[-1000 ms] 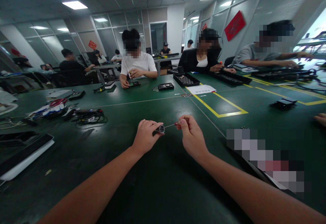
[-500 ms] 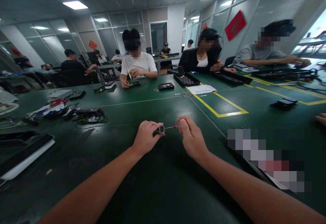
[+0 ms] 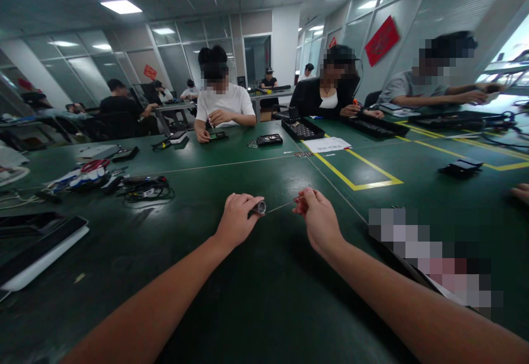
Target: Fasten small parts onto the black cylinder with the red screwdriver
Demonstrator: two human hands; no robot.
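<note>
Since half a second ago the right hand [image 3: 319,219] has slid a little to the right, widening its gap to the left hand [image 3: 237,221]. The thin metal tool with a red handle [image 3: 298,203] now slants down toward the left. No lettering can be read on anything near the hands. Left fingers [image 3: 248,203] are curled shut round a small dark cylinder with a silvery end [image 3: 260,207], which pokes out toward the right hand. Right fingertips [image 3: 308,196] are pinched closed on the tool's red handle; its bare tip lies just beside the cylinder's end, touching or not I cannot tell. Both hands are low over the dark green table [image 3: 256,298]. Well left of the left fingers sits a flat dark device with a white edge [image 3: 41,253], and beyond it a tangle of black cables [image 3: 144,188]. Beyond the right fingers runs a yellow tape outline [image 3: 355,179], then a white printed sheet [image 3: 328,144], its print too small to read, and a black tray [image 3: 301,129]. Farthest off, a person in a white shirt [image 3: 225,107] sits across the table, and a red sign [image 3: 382,40] hangs on the glass wall, its characters illegible.
</note>
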